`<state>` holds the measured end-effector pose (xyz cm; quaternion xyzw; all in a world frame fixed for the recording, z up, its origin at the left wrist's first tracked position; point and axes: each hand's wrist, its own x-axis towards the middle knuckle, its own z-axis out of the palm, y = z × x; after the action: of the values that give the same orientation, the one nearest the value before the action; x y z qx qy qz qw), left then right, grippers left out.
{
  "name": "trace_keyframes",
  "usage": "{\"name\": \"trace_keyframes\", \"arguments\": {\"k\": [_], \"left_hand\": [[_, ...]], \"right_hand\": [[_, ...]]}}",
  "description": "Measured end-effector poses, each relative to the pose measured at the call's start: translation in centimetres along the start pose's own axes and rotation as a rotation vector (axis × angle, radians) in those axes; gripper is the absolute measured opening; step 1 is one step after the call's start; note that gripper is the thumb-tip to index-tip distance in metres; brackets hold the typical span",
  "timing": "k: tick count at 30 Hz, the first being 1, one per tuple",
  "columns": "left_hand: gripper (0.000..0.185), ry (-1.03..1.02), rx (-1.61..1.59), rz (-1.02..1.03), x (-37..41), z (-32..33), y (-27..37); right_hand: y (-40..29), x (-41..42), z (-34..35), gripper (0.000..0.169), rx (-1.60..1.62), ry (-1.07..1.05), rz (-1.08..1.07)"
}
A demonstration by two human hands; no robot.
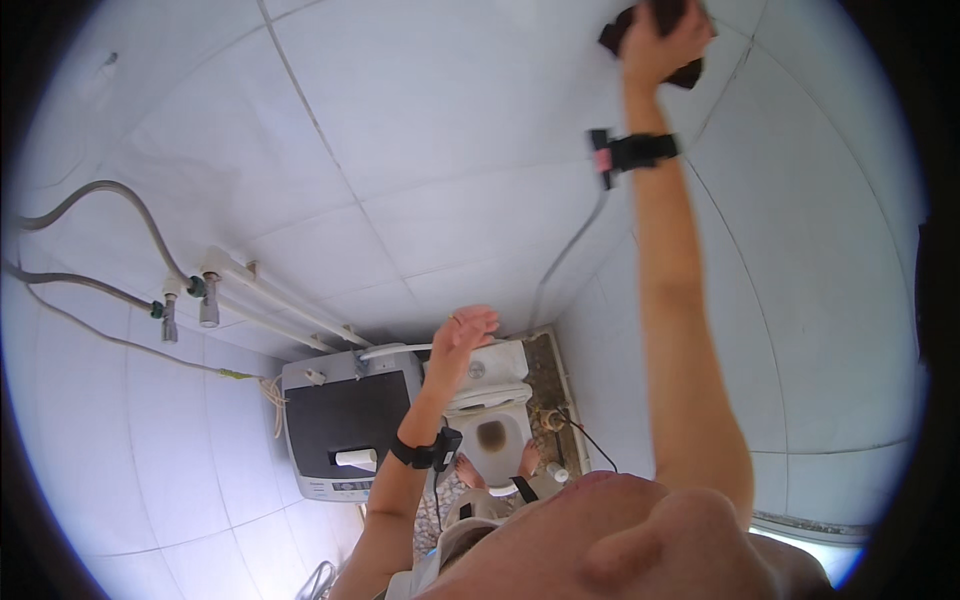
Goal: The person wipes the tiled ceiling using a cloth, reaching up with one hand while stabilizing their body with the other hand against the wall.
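My right hand (664, 45) is raised high at the top right, gripping a dark brown cloth (684, 75) against the white wall tiles (465, 82). Parts of the cloth stick out on both sides of the hand. A black strap with a small device circles that wrist. Lower down, my left hand (466, 328) hangs in the air over the toilet tank (501, 362), fingers loosely bent and holding nothing. A black strap with a small box sits on the left forearm.
A top-loading washing machine (349, 420) with a white roll on its lid stands left of the toilet (491, 439). Pipes, taps and hoses (120, 191) run along the left wall. A cable hangs from the right wrist. Bare feet stand beside the toilet bowl.
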<state>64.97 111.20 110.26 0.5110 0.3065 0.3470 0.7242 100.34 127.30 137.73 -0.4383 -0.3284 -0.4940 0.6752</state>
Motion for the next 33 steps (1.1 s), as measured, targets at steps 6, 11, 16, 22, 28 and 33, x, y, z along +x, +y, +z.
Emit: {"name": "trace_keyframes", "arguments": {"k": [6,11,16,22,28,33], "left_hand": [[0.033,0.118,-0.003,-0.011,-2.6,-2.0,2.5],[0.028,0.172,0.088,0.029,-9.1,-4.9,1.9],[0.024,0.485,0.146,0.081,-19.7,-10.3,3.6],[0.025,0.842,0.443,0.022,-33.1,-14.1,5.8],[0.021,1.047,0.626,0.069,-40.3,-11.6,13.8],[0.016,1.165,0.87,0.084,-45.2,-10.5,20.9]], "right_hand": [[-9.4,-7.5,-5.4,0.059,0.344,-1.065,-0.728],[-2.0,6.1,-2.8,0.058,0.183,-0.834,-0.724],[-0.8,19.8,5.1,0.045,0.048,-0.234,0.51],[-24.3,12.4,10.3,0.068,0.207,-0.295,-0.346],[-23.3,15.1,8.0,0.069,0.311,-0.635,-0.796],[-16.9,20.8,15.7,0.053,0.224,-0.079,-0.215]]}}
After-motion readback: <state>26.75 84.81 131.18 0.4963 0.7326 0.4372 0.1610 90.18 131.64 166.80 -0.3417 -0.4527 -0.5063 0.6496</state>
